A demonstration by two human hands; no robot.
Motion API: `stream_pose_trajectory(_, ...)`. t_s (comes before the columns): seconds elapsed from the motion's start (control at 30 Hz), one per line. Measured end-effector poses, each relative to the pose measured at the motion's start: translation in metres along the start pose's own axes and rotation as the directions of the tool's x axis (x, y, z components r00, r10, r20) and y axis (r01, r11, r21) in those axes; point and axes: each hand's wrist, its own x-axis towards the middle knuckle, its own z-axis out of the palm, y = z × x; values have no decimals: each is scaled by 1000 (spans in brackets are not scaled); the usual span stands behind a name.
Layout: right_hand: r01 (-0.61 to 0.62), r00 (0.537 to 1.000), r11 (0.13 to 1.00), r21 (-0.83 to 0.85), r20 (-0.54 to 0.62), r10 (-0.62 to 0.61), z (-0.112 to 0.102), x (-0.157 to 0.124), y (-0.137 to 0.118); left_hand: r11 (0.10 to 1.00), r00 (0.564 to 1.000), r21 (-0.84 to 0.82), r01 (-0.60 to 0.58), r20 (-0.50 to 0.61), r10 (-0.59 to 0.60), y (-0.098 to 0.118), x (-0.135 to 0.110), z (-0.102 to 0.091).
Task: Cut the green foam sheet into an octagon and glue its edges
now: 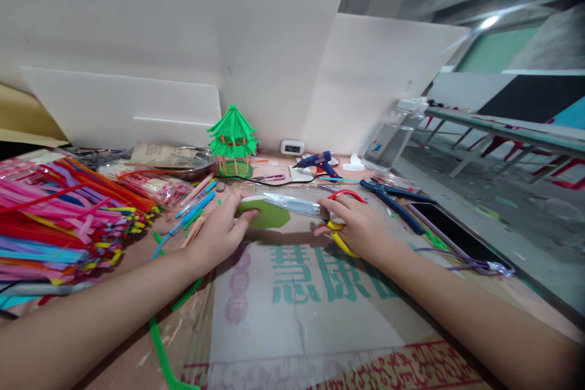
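My left hand [220,228] pinches a flat green foam piece [267,216] just above the cardboard. My right hand [359,225] grips scissors [311,209] with red and yellow handles. Their silver blades point left and lie across the top edge of the green piece. A small green-roofed pavilion model [234,141] stands behind the hands near the white wall.
A big pile of coloured pipe cleaners [59,213] fills the left side. A blue glue gun [320,163], blue pliers [393,200], a phone [450,234], a clear bottle [395,134] and a small clock [292,147] lie at the back and right. Printed cardboard [301,311] covers the table.
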Motion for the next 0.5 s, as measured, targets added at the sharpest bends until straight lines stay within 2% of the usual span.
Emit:
stream_pose_trajectory(0.27, -33, 999, 996, 87, 33, 30, -1, 0, -2, 1000, 1000, -1, 5, 5, -5, 2, 2, -1)
stream_pose_trajectory(0.5, -159, 987, 978, 132, 46, 154, -1, 1, 0, 999, 999, 45, 22, -51, -19, -2, 3, -1)
